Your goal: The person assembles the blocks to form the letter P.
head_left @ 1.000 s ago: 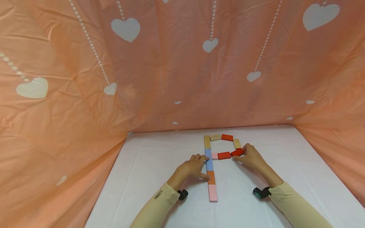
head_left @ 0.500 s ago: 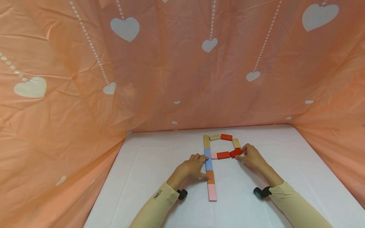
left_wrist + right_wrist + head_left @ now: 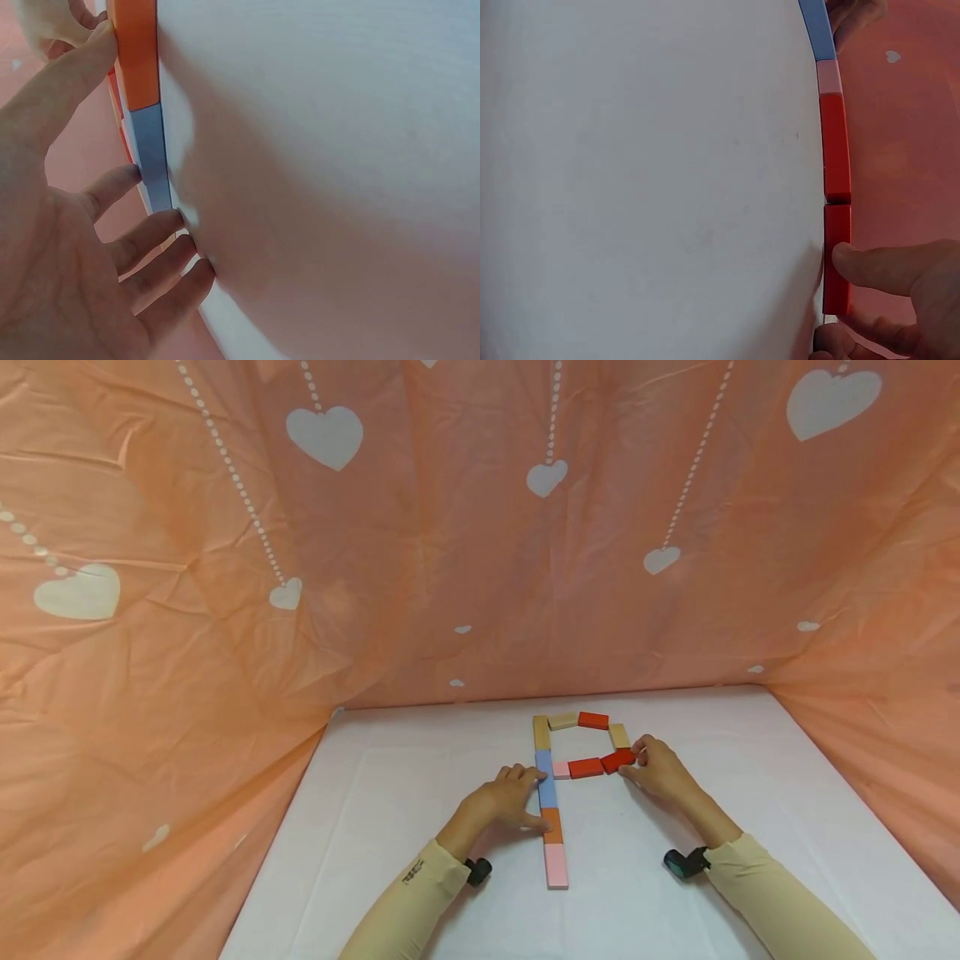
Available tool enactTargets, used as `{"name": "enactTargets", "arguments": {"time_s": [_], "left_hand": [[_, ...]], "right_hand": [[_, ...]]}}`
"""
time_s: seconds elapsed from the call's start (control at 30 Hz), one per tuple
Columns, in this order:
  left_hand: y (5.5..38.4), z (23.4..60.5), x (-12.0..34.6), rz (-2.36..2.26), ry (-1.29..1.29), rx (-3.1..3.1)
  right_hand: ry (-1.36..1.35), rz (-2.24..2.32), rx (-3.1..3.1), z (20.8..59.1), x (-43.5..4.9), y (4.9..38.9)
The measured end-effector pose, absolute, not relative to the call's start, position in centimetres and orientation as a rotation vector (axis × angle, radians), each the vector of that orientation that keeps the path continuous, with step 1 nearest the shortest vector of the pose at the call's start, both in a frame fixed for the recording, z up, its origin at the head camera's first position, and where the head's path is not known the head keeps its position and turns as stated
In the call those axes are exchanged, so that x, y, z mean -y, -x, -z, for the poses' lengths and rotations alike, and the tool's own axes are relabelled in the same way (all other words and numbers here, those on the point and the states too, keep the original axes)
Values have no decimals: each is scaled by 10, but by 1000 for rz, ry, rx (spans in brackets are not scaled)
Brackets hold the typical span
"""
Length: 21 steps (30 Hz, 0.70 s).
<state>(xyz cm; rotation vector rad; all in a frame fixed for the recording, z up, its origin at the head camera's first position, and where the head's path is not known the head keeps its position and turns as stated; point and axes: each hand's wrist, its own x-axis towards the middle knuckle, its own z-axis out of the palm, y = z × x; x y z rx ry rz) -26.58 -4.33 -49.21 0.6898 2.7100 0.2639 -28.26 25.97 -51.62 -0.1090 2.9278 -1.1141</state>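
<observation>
In the head view, flat wooden blocks form a straight column with a loop at its upper right. My right hand (image 3: pixel 663 772) pinches the red block (image 3: pixel 618 762) at the loop's lower right corner, thumb on its near side, as the right wrist view also shows. Beside it lies another red block (image 3: pixel 586 768), then a small pink block (image 3: pixel 561 771) next to the column. My left hand (image 3: pixel 501 802) rests against the column with fingers spread. Its thumb touches the orange block (image 3: pixel 137 56), and its index fingertip is at the blue section (image 3: pixel 152 150).
A pink block (image 3: pixel 556 867) ends the column nearest me, and a tan block (image 3: pixel 542 732) tops it. Tan (image 3: pixel 563 722) and red (image 3: pixel 593 721) blocks make the loop's far side. The white table (image 3: pixel 420 735) meets an orange heart-patterned curtain (image 3: pixel 420 568) at the back.
The right thumb has shifted rightward along the red block, which has moved slightly left toward its red neighbour. The left hand keeps its place on the column.
</observation>
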Motion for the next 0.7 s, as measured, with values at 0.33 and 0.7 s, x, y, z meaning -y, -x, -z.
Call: {"name": "enactTargets", "arguments": {"time_s": [0.33,0.7], "left_hand": [[266,489,43,-262,-699,-2698],[272,494,51,-399,-724,-2656]], "right_hand": [[117,1125,-2925,516,-260,285],[95,1128,-2914,513,-263,279]]}}
